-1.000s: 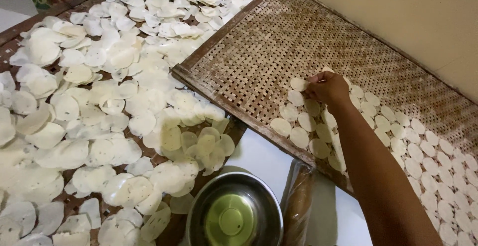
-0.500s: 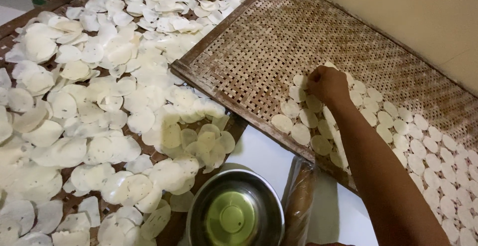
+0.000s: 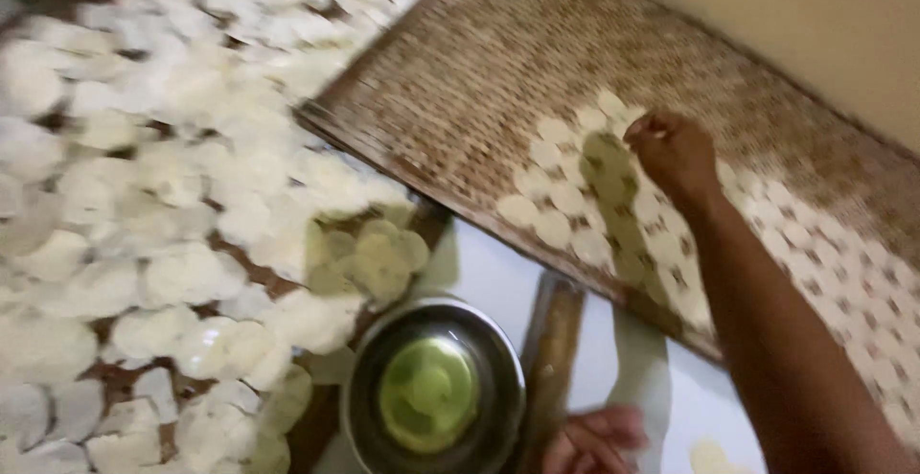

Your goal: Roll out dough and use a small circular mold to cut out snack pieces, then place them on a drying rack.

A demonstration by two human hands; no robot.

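Right hand (image 3: pixel 674 151) — over woven tray (image 3: pixel 460 81)

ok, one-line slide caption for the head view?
Right hand lays white discs on a woven tray; left hand rests by a metal bowl.

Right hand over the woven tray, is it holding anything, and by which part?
Cannot be told: the right hand hangs closed over the white discs on the woven tray, blurred, fingertips hidden.
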